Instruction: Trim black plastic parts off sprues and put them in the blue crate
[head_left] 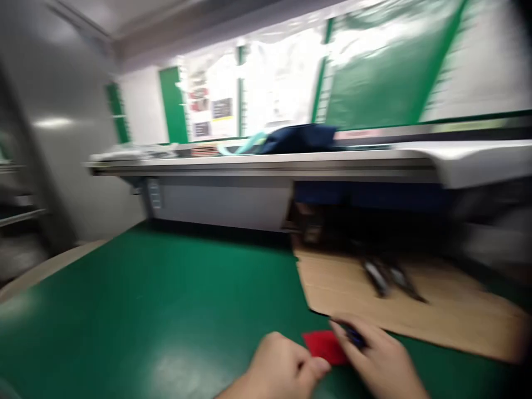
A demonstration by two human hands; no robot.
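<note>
left hand (282,367) pinches red card (324,347); right hand (376,354) pinches dark item (353,336), blurred; tools (386,277) lie untouched on cardboard (453,310).

Matt red sheet (320,344), glossy green mat (137,299), rough cardboard (432,310)

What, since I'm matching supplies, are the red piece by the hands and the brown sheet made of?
The red piece looks like matte felt or card: its face shows no sheen, though blur hides any texture. The brown sheet looks like uncoated cardboard, with a dull, paper-brown surface and a stiff, flat lie.
</note>
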